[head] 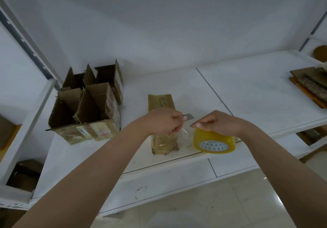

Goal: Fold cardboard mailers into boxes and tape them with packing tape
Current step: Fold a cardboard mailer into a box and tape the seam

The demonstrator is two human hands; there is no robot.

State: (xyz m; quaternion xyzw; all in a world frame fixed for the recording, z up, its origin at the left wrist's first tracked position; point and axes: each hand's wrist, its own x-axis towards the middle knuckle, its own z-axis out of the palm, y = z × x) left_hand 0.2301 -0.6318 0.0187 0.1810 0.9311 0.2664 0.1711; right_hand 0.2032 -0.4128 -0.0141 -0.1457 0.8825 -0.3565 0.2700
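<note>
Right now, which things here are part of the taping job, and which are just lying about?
In the job: box, tape roll, blade, left hand, right hand.
Lying about: open boxes, flat cardboard, shelf.

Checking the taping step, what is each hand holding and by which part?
The left hand grips a small blade by its near end. The right hand holds the tape roll by its top rim.
</note>
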